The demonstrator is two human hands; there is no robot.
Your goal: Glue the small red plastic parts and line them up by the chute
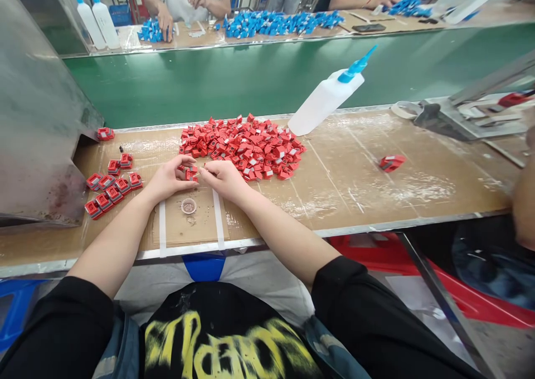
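Note:
My left hand (174, 178) is closed around a small red plastic part (191, 173), holding it just above the bench. Close beside it, my right hand (223, 177) has its thumb and fingers pinched together at the part's right side; whatever sits between those fingertips is too small to make out. Right behind both hands spreads a big heap of red plastic parts (251, 145), some with white or grey faces. A small clear round cup (188, 206) stands below the hands on a cardboard sheet (200, 231) with white tape strips. Left of my left arm lie several red-and-grey pieces (112, 192) in loose rows.
A white squeeze bottle (320, 103) with a blue nozzle stands behind the heap. One red piece (392, 163) lies to the right. A metal housing (37, 117) borders the left. Across the green belt (209, 81), other people handle blue parts (271, 23).

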